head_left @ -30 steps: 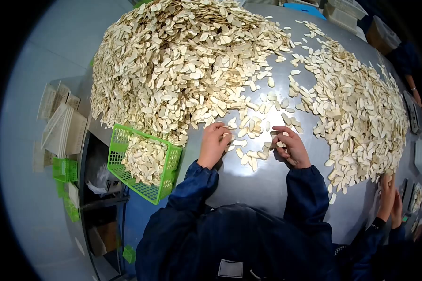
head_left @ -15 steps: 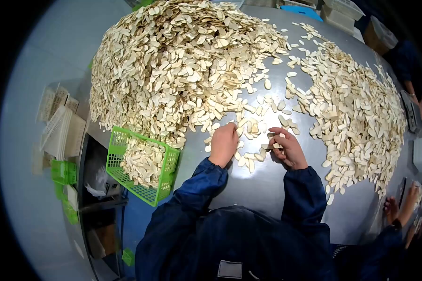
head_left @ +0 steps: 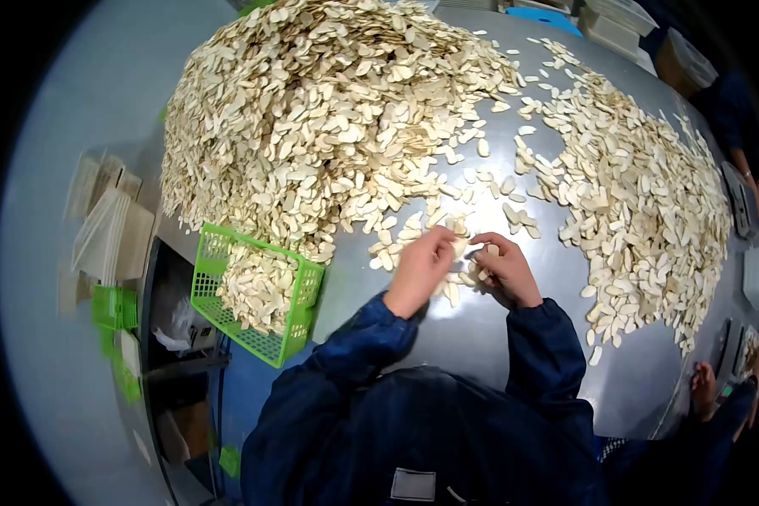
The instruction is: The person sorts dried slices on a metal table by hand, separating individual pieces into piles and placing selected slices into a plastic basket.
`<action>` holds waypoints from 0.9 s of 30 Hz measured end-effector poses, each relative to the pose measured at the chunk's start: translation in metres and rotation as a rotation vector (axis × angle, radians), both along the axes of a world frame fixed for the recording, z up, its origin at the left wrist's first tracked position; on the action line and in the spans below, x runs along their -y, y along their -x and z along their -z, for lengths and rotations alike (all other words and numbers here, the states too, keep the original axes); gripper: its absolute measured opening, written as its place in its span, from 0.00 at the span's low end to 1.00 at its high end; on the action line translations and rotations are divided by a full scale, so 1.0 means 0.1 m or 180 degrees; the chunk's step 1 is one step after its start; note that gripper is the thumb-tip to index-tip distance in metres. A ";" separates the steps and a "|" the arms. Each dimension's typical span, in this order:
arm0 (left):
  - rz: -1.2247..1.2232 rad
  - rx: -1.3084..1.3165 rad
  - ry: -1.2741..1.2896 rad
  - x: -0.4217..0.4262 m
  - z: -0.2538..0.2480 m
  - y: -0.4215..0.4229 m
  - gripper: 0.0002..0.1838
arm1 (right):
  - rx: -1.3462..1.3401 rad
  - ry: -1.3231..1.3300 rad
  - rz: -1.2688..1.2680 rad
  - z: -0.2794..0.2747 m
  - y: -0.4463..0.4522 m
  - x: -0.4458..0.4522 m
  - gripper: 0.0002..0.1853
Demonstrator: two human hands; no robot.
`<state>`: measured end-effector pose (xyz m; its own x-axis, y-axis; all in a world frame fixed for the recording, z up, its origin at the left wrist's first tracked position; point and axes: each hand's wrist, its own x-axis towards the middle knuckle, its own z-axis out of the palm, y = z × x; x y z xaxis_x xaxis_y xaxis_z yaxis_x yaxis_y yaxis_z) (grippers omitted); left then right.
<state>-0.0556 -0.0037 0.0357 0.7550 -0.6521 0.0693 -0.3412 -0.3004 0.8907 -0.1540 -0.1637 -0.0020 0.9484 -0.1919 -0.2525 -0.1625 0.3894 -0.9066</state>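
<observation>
Pale, flat, oval dried slices [head_left: 312, 126] are heaped high on the metal table ahead of me. My left hand [head_left: 422, 268] pinches one slice [head_left: 460, 246] between thumb and fingertips, just above a few loose slices. Close beside it, my right hand [head_left: 509, 270] has its fingers curled in, with slices [head_left: 482, 274] showing under and between them. The two hands' fingertips nearly meet. A green plastic basket [head_left: 302, 308] partly filled with slices is at the table's left edge.
A second, flatter spread of slices [head_left: 641, 211] covers the table's right side. Co-workers' hands [head_left: 703, 388] are at the lower right. White crates [head_left: 114, 236] stand at the left, and plastic tubs [head_left: 620, 25] at the far edge.
My left hand has moved right and slightly down, and now holds a slice up in a pinch. My right hand has shifted slightly left, toward it.
</observation>
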 end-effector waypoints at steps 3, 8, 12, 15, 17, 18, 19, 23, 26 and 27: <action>0.0252 0.0228 0.0108 0.06 0.00 0.21 0.09 | -0.0056 -0.0098 0.0320 0.01 -0.03 -0.11 0.05; 0.0550 -0.0026 -0.0359 -0.24 -0.09 0.31 0.13 | -0.0108 -0.0479 0.0755 0.00 0.01 0.03 0.08; 0.1267 -0.1036 -0.0600 -0.61 0.13 0.43 0.25 | -0.0083 -0.0337 0.0811 0.13 0.04 0.19 0.08; 0.1430 -0.0907 -0.0701 -0.74 0.02 0.41 0.26 | 0.0373 -0.1127 0.0671 0.18 0.08 0.20 0.08; 0.1169 -0.0384 -0.0679 -0.86 0.06 0.26 0.23 | 0.0430 -0.1520 0.0477 0.13 0.09 0.13 0.08; 0.0712 -0.0313 -0.0780 -0.89 0.09 0.17 0.24 | 0.0423 -0.1689 0.0367 0.01 0.09 0.03 0.08; 0.0382 0.0017 -0.0934 -0.91 0.09 0.05 0.24 | 0.0541 -0.1532 0.0154 -0.06 0.07 -0.06 0.09; -0.0439 0.1513 -0.1046 -0.87 0.18 -0.26 0.27 | -0.0707 -0.0924 -0.1554 -0.24 0.05 -0.47 0.21; -0.0074 0.1456 -0.1161 -0.83 0.29 -0.36 0.27 | -0.0950 -0.0501 -0.1823 -0.19 0.10 -0.71 0.27; -0.0132 0.1712 -0.1030 -0.80 0.34 -0.36 0.20 | -0.0978 -0.0434 -0.1774 -0.16 0.12 -0.73 0.29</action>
